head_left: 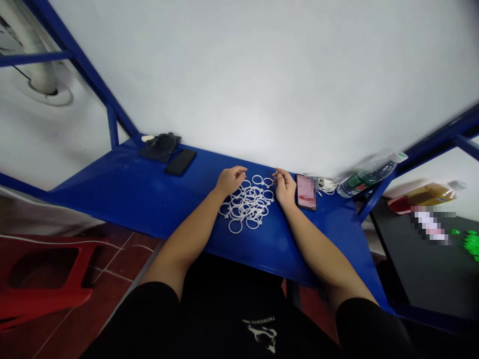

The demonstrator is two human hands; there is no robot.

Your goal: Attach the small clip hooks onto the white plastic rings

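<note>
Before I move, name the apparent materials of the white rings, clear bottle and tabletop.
White rings: probably smooth plastic, from their even colour and small knobs.
Clear bottle: likely glossy plastic, being transparent with highlights.
Tabletop: perhaps painted metal or laminate; its even blue sheen leaves that open.

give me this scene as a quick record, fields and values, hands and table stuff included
surface: blue table
left hand: fingers curled, at the left edge of the white rings; whether it grips one is unclear
right hand: fingers bent, between the rings and the phone; grip unclear
rings: loose, overlapping pile, too tangled to count
phone: screen lit, right of the right hand
further right: white cable, bottle
far left: black slab, dark bundle
floor: red stool, left
</note>
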